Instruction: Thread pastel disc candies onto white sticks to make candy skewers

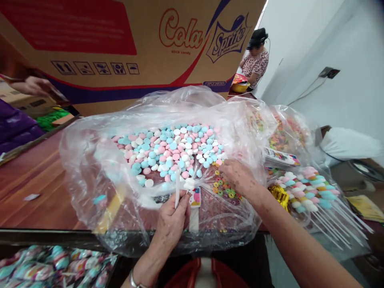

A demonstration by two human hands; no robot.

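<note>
Lower centre, the left hand [172, 217] is gripping a white stick [177, 182]; the right hand [239, 176], closure unclear, is seemingly picking rings [223, 189], needing gentle pinching.

From above, I have an open way down to the pastel candies [172, 152]. Clear plastic [87, 140] rises in crumpled folds along their far and left sides, and behind it a big carton [147, 76] walls off the far side. The upright white stick [177, 180] in my left fingers [183, 202] stands before their near edge. My right fingers [228, 168] are at the ring candies [223, 189], that forearm [297, 236] crossing the near right. Beyond it, candy sticks [313, 190], gold ties [279, 195] and stacked cards [280, 157] crowd a sideways pass. Left of the plastic, the surface [39, 172] gives me room around a white scrap [31, 197].
</note>
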